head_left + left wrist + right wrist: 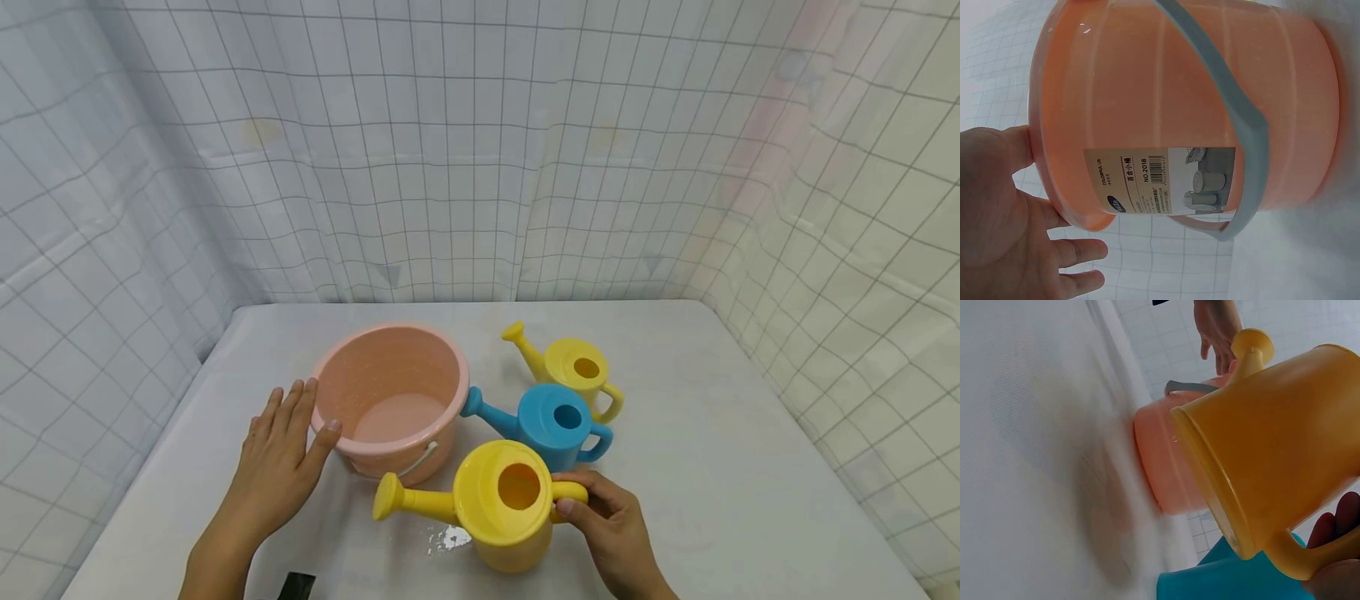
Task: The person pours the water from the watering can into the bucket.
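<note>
My right hand [611,525] grips the handle of a glossy yellow watering can [498,500], whose spout points left. In the right wrist view the can's base [1210,481] is raised off the white table, with a shadow below. My left hand [277,467] lies against the left rim of a pink bucket [442,454], its fingers fairly straight and the thumb over the edge. The left wrist view shows the bucket's paper label [1141,181] and its grey handle [1250,131] hanging down.
Just behind the held can stands a blue watering can [551,421], its spout close to the bucket. A second yellow watering can [573,362] is farther back. Small wet drops [452,537] shine on the white table [720,467]. Grid-patterned curtains [480,167] enclose the table.
</note>
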### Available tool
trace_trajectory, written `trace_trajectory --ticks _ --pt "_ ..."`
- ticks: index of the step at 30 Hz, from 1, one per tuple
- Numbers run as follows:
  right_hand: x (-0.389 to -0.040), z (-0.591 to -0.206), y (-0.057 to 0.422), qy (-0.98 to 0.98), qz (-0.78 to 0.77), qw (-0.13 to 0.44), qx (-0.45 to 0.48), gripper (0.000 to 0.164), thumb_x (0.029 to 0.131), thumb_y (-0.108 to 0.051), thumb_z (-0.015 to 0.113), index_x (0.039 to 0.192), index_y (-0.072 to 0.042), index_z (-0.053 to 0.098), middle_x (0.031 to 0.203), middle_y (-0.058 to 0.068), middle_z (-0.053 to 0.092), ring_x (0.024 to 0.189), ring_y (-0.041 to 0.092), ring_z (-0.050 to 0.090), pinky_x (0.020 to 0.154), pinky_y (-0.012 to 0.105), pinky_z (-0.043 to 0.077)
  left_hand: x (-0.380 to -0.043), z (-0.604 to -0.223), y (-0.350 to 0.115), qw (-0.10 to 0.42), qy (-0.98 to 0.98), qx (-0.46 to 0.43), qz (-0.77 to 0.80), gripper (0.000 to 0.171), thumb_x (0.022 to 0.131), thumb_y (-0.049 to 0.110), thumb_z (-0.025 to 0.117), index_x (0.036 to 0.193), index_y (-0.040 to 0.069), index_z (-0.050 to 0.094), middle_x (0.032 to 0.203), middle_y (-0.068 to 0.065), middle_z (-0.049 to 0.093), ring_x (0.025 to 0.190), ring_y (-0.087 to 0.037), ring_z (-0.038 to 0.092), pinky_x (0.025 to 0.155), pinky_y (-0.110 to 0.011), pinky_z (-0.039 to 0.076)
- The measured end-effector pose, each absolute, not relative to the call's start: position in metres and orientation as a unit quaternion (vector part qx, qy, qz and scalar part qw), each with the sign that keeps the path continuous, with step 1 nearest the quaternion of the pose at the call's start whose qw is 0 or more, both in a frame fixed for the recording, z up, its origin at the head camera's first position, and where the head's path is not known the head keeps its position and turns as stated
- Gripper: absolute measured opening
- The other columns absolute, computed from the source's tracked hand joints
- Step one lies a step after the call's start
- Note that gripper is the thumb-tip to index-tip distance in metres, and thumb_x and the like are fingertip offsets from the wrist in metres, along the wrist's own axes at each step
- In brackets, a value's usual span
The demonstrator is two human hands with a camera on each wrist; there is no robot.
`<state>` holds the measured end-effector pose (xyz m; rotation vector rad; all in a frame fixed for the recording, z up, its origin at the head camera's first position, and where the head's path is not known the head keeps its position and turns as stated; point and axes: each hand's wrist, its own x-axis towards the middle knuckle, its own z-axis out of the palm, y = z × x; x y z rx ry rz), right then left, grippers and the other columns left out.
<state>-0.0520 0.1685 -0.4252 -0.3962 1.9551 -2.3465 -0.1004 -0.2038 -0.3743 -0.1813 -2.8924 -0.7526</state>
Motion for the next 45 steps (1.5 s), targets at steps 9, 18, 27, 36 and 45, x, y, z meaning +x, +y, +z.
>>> trace_trajectory --ticks 9,18,27,36,45 --pt "-0.051 -0.433 0.168 0.631 -0.765 0.041 -0.123 0.028 0.094 -0.001 0.052 0.120 0.006 0.056 0.103 -0.001 0.061 0.089 0.009 0.062 0.083 0.028 0.056 -0.100 -0.374 -0.204 0.072 -0.964 -0.061 -0.251 0.069 0.101 0.046 0.033 0.153 0.012 0.005 0.156 -0.026 0.012 0.145 -0.045 -0.003 0.107 -0.072 0.002" --pt "-0.050 -0.437 0.166 0.645 -0.755 0.062 -0.106 0.028 0.093 -0.005 0.055 0.119 0.006 0.057 0.104 0.000 0.062 0.090 0.010 0.062 0.084 0.029 0.056 -0.100 -0.375 -0.204 0.080 -0.962 -0.062 -0.253 0.068 0.101 0.045 0.034 0.153 0.011 0.006 0.156 -0.026 0.013 0.145 -0.045 -0.002 0.107 -0.072 0.004" --pt "-0.049 -0.442 0.163 0.655 -0.742 0.066 -0.125 0.029 0.092 -0.005 0.057 0.119 0.007 0.058 0.108 0.001 0.065 0.092 0.010 0.063 0.085 0.029 0.056 -0.100 -0.376 -0.204 0.076 -0.962 -0.064 -0.254 0.068 0.101 0.045 0.034 0.153 0.011 0.006 0.156 -0.026 0.012 0.145 -0.044 -0.003 0.107 -0.072 0.003" --pt "-0.050 -0.448 0.160 0.660 -0.739 0.073 -0.115 0.029 0.091 -0.007 0.059 0.118 0.005 0.059 0.109 0.001 0.066 0.093 0.009 0.063 0.086 0.027 0.055 -0.100 -0.376 -0.204 0.077 -0.962 -0.063 -0.255 0.068 0.101 0.045 0.034 0.153 0.012 0.005 0.157 -0.025 0.011 0.146 -0.043 -0.003 0.107 -0.071 0.003" --pt "-0.049 -0.451 0.158 0.666 -0.734 0.079 -0.112 0.029 0.091 -0.008 0.059 0.117 0.005 0.059 0.108 0.002 0.066 0.093 0.011 0.063 0.087 0.025 0.054 -0.100 -0.376 -0.204 0.080 -0.961 -0.064 -0.256 0.067 0.101 0.044 0.034 0.153 0.012 0.006 0.156 -0.025 0.012 0.146 -0.044 -0.003 0.108 -0.071 0.002"
